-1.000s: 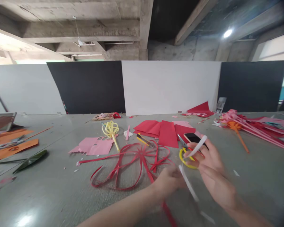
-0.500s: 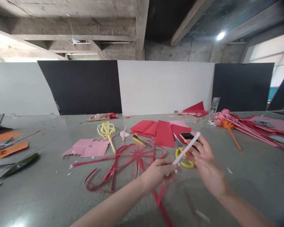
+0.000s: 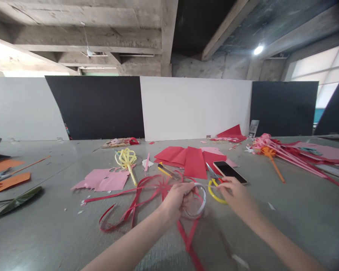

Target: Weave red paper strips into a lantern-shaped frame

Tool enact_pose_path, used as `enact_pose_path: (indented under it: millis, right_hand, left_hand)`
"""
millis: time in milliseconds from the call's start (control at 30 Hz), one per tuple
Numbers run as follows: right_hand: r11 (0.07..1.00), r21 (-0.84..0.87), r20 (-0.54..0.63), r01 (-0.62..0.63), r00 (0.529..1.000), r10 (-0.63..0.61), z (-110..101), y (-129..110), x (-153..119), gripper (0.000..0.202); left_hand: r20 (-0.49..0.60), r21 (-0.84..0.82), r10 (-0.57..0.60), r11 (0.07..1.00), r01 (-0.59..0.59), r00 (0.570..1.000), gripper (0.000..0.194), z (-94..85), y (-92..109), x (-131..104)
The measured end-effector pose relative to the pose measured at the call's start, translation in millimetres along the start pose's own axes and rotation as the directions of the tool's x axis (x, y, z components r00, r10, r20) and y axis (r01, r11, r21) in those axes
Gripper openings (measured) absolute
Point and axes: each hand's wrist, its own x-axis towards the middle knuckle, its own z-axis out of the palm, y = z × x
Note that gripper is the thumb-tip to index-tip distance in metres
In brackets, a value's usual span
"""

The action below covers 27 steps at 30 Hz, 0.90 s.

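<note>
My left hand (image 3: 178, 199) is wrapped round the left side of a roll of tape (image 3: 204, 201), held above the table. From the roll a thin pale strip of tape (image 3: 205, 185) runs right to my right hand (image 3: 233, 190), whose fingers pinch its end. Under and left of the roll, red paper strips (image 3: 138, 194) spread out from a joined centre, with tails reaching toward the near edge. Scissors with yellow handles (image 3: 214, 195) lie just beside my right fingers, partly covered by them. A phone (image 3: 230, 172) rests behind my right hand.
Red paper sheets (image 3: 196, 162) and a yellow-handled cutter (image 3: 165, 170) lie beyond the strips. A yellow paper-strip form (image 3: 127, 160) and pink paper (image 3: 103, 180) are at the left. Pink strips (image 3: 293, 158) and an orange form (image 3: 274, 162) lie at the right.
The tape roll has turned to show its ring. My right hand has moved down and closed on the strip, uncovering the phone. A broader pale strip seen before between the hands now looks thin.
</note>
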Motion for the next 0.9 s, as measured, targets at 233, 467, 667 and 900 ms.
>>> enact_pose_path:
  millis: [233,467,667,900]
  right_hand:
    - [0.967,-0.254,-0.087,0.006,0.996,-0.029,-8,6,-3,0.030]
    - [0.946,-0.008,-0.163,0.323,0.933,-0.320,-17,-28,-9,0.051]
    - [0.774,0.142,0.155,0.617,0.758,-0.633,-3,-52,-38,0.055]
    - [0.869,0.327,0.078,0.371,0.906,-0.416,1,-47,-39,0.043]
  left_hand:
    - [0.026,-0.122,0.038,0.992,-0.035,0.999,0.024,13.0,-9,-4]
    - [-0.036,0.039,0.039,0.999,-0.037,0.999,0.024,17.9,2,-11]
    - [-0.008,0.210,0.103,0.973,-0.099,0.995,0.025,33.5,-7,-18]
    - [-0.009,0.192,0.237,0.954,-0.231,0.971,0.031,38.6,-8,-28]
